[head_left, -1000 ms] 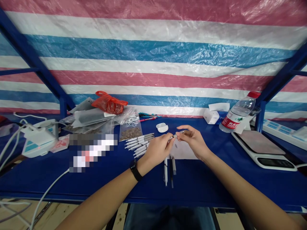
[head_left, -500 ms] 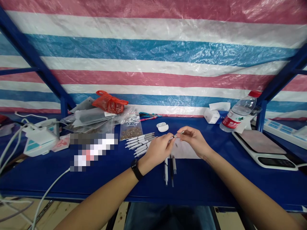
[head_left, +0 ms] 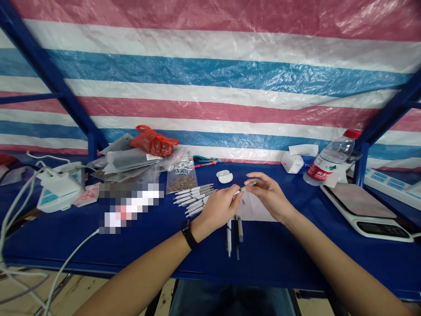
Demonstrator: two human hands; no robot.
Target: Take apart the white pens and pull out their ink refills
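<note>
Right hand [head_left: 270, 196] eased from pen [head_left: 241, 189] in left hand [head_left: 217, 207] (table edge [head_left: 98, 273] below).

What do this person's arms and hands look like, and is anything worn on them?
The left hand and right hand are bare, without gloves. Both forearms show no sleeves. The only thing worn in view is a black wristband on the left wrist, possibly a watch.
</note>
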